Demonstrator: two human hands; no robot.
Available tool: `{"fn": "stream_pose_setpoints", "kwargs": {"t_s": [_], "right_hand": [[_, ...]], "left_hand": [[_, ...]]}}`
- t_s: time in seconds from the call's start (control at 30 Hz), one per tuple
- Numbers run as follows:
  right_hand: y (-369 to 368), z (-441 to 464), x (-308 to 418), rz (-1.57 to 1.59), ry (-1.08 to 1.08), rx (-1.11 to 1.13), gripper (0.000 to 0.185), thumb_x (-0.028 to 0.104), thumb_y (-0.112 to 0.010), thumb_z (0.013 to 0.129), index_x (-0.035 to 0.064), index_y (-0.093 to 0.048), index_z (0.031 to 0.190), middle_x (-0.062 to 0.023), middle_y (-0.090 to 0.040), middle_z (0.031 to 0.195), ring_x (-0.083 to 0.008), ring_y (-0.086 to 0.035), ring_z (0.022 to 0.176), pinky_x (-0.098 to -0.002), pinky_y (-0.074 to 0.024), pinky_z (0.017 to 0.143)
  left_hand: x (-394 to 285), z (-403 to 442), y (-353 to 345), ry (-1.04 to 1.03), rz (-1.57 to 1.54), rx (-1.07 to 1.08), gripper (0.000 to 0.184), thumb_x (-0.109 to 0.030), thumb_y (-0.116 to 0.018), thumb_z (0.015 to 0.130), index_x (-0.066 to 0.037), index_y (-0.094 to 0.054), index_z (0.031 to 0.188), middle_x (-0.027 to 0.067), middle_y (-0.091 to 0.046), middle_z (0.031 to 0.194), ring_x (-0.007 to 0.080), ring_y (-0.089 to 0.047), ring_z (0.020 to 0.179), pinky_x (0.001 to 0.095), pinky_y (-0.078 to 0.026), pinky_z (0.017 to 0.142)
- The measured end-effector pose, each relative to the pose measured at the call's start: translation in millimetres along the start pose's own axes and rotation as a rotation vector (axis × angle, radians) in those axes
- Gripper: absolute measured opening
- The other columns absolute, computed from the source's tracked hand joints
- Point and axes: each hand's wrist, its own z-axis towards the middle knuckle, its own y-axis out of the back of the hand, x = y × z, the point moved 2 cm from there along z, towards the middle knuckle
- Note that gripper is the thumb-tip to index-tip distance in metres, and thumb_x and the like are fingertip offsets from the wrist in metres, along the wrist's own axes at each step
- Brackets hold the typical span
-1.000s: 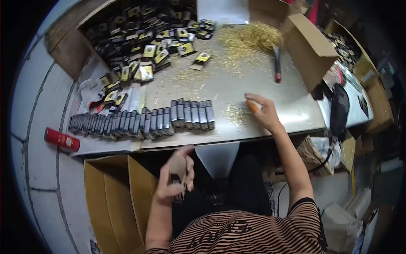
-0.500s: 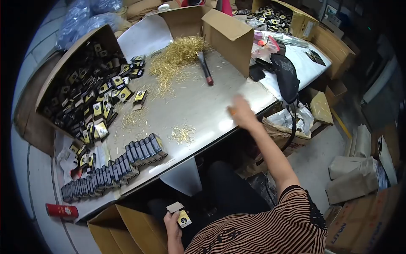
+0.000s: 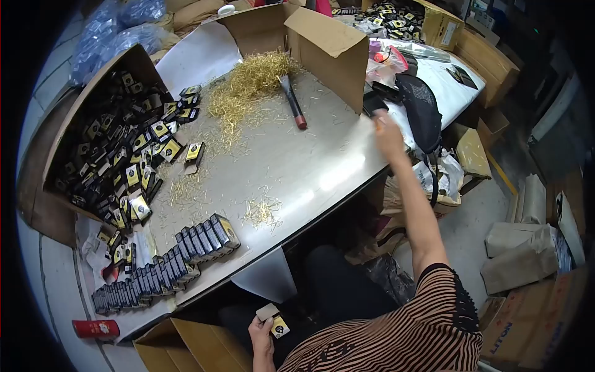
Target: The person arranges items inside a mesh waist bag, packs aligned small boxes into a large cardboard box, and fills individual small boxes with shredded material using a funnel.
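Note:
My left hand (image 3: 261, 332) holds a small yellow and black box (image 3: 279, 326) with its pale flap raised, low over my lap. My right hand (image 3: 385, 131) is stretched out over the right edge of the metal table (image 3: 297, 180), near a black phone-like object (image 3: 373, 103). An orange band shows on one of its fingers; motion blur hides whether it holds anything. A row of upright dark boxes (image 3: 167, 268) lines the table's front left edge. Beside the row lies a small patch of gold pins (image 3: 262, 211).
A large heap of small boxes (image 3: 111, 136) spills from a carton at the left. Gold pins (image 3: 251, 84) are piled at the back near a red-ended black tool (image 3: 293, 105). A red can (image 3: 95, 328) stands out at lower left; an open carton (image 3: 192, 347) is below the table.
The view has turned to the right. My right hand has moved from beside the small pin patch to the table's right edge. My left hand has lowered, still holding the box.

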Motion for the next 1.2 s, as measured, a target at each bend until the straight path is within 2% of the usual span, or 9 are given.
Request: {"fn": "stream_pose_setpoints", "kwargs": {"t_s": [0.03,0.17,0.37,0.5,0.6,0.7,0.83,1.03,1.2], "right_hand": [[1,16,-32,-0.098,0.035,-0.193,0.037,0.025,-0.05,0.093,0.0023,-0.054,0.123,-0.0173,-0.059,0.122,-0.033,-0.058,0.107,-0.0374,-0.0451,0.092],[-15,27,-75,-0.497,0.209,-0.027,0.038,0.027,-0.048,0.096,0.002,-0.054,0.123,-0.0172,-0.055,0.129,-0.0329,-0.053,0.116,-0.0359,-0.0406,0.098],[-20,-58,8,-0.082,0.334,0.299,0.037,0.026,-0.049,0.095,0.0016,-0.057,0.122,-0.0182,-0.057,0.126,-0.0338,-0.054,0.117,-0.0362,-0.0425,0.097],[5,9,-30,-0.086,0.044,-0.165,0.037,0.025,-0.051,0.092,-0.0017,-0.056,0.118,-0.0197,-0.058,0.12,-0.0382,-0.057,0.106,-0.0409,-0.0447,0.091],[-17,55,-100,-0.306,0.064,-0.126,0.037,0.026,-0.05,0.093,-0.0016,-0.055,0.116,-0.0195,-0.057,0.119,-0.0388,-0.057,0.105,-0.0418,-0.0451,0.09],[-14,34,-66,-0.47,0.172,-0.054,0.033,0.026,-0.047,0.094,-0.0003,-0.057,0.111,-0.0191,-0.056,0.118,-0.0392,-0.056,0.104,-0.043,-0.0446,0.089],[-25,-48,7,-0.006,0.304,0.277,0.035,0.029,-0.049,0.095,0.0011,-0.058,0.115,-0.017,-0.053,0.127,-0.0342,-0.052,0.115,-0.0406,-0.0421,0.098],[-102,-83,90,-0.144,0.397,0.41,0.066,0.053,-0.039,0.096,0.0037,-0.039,0.14,-0.0177,-0.036,0.147,-0.0299,-0.03,0.138,-0.0403,-0.0251,0.114],[-147,-126,164,-0.132,0.625,0.563,0.052,0.043,-0.044,0.096,0.0103,-0.048,0.136,-0.01,-0.039,0.147,-0.0286,-0.035,0.136,-0.041,-0.0276,0.112]], "left_hand": [[0,-1,0,0.002,0.002,0.012,0.032,0.006,-0.055,0.083,0.008,-0.056,0.115,0.0146,-0.065,0.103,0.0185,-0.062,0.087,0.0248,-0.047,0.083],[-5,10,-1,-0.01,0.022,0.05,0.033,0.005,-0.056,0.084,0.008,-0.055,0.116,0.0146,-0.065,0.104,0.0186,-0.062,0.089,0.0247,-0.047,0.084],[7,-7,-18,-0.027,-0.009,0.026,0.034,0.005,-0.056,0.084,0.007,-0.055,0.117,0.014,-0.065,0.106,0.0186,-0.062,0.089,0.0247,-0.047,0.084],[1,-13,-7,-0.038,0.003,0.023,0.034,0.005,-0.055,0.084,0.007,-0.055,0.118,0.0137,-0.064,0.106,0.0184,-0.062,0.089,0.0249,-0.048,0.084],[2,-12,9,-0.034,-0.041,-0.004,0.034,0.004,-0.057,0.085,0.007,-0.055,0.118,0.014,-0.064,0.108,0.0185,-0.062,0.091,0.0246,-0.047,0.086],[5,-1,6,-0.067,-0.046,0.014,0.034,0.004,-0.057,0.084,0.007,-0.055,0.118,0.0141,-0.064,0.108,0.0184,-0.062,0.091,0.0247,-0.047,0.086],[21,-2,-16,-0.072,-0.043,0.012,0.035,0.003,-0.057,0.084,0.007,-0.054,0.119,0.0137,-0.064,0.109,0.0182,-0.062,0.092,0.0245,-0.047,0.085],[2,16,-62,-0.045,0.156,0.12,0.035,0.001,-0.059,0.084,0.005,-0.056,0.119,0.0125,-0.065,0.108,0.0181,-0.062,0.091,0.0251,-0.048,0.084],[-8,32,-93,0.072,0.299,0.262,0.034,-0.003,-0.061,0.085,0.004,-0.057,0.119,0.012,-0.066,0.105,0.0167,-0.063,0.086,0.0243,-0.05,0.078]]}}
